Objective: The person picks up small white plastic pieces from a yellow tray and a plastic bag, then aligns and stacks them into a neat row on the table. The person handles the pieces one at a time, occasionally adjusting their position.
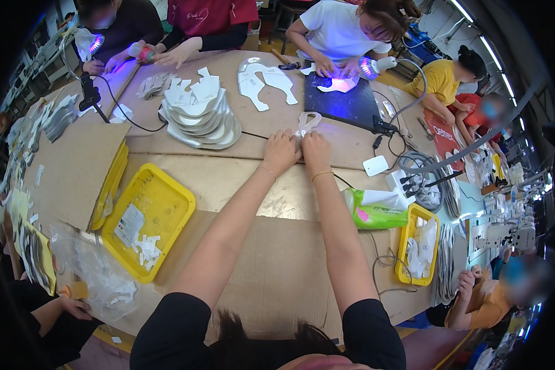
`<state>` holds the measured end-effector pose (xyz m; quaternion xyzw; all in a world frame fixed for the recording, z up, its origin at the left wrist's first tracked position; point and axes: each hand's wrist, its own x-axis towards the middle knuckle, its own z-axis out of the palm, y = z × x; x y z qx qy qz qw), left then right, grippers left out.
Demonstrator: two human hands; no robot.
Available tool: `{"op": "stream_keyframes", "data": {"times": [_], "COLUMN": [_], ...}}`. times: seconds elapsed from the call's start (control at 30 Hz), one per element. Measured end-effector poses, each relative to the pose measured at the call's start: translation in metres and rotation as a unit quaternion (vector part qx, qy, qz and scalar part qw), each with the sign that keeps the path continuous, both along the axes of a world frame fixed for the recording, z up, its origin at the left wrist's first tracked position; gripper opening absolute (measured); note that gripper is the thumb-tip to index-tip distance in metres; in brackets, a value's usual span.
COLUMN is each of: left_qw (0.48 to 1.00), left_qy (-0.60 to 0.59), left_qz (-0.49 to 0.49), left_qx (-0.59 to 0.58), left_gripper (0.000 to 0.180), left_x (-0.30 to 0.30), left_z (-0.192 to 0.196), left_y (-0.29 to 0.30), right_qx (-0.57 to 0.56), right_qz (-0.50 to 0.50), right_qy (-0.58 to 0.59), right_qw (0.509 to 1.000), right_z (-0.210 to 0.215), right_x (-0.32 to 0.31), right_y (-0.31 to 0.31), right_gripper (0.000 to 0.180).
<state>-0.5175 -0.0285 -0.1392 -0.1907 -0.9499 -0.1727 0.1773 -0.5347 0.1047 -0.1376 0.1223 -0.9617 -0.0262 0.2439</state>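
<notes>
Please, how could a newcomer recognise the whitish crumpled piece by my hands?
On the brown table, your left hand and right hand are close together. Just beyond them is the whitish piece, crumpled and far smaller than the stacked pale shapes to its left.

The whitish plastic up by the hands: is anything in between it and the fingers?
Nothing that I can see. The left hand and right hand are right at the near end of the plastic. A black cord runs by the hands, but its middle is hidden.
</notes>
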Motion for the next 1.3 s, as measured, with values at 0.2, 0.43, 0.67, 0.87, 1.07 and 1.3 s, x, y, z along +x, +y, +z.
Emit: {"op": "stream_keyframes", "data": {"times": [0.2,0.43,0.67,0.87,1.07,1.3], "left_qw": [1.0,0.999,0.999,0.993,0.982,0.973], "left_qy": [0.019,0.014,0.027,-0.052,-0.122,-0.096], "left_qz": [-0.018,-0.009,0.005,0.062,0.099,0.078], "left_qx": [-0.004,-0.045,-0.018,0.082,0.104,0.197], "left_gripper": [0.033,0.031,0.026,0.029,0.026,0.021], "left_x": [0.0,-0.003,0.0,-0.01,-0.017,0.033], "left_z": [0.003,0.006,0.005,0.003,0.012,0.03], "left_y": [-0.002,0.0,-0.009,-0.006,0.006,-0.006], "right_qx": [-0.033,-0.17,-0.215,-0.35,-0.393,-0.32], "right_qz": [-0.035,-0.131,-0.169,-0.159,-0.1,-0.037], "right_qy": [-0.005,0.043,-0.026,-0.043,-0.022,0.029], "right_qw": [0.999,0.976,0.961,0.922,0.914,0.946], "right_z": [0.004,0.018,0.01,0.021,0.016,0.031], "right_x": [-0.005,0.007,0.038,0.049,0.08,0.109], "right_y": [0.007,0.026,0.019,0.023,0.008,-0.009], "right_gripper": [0.008,0.011,0.011,0.028,0.042,0.037]}}
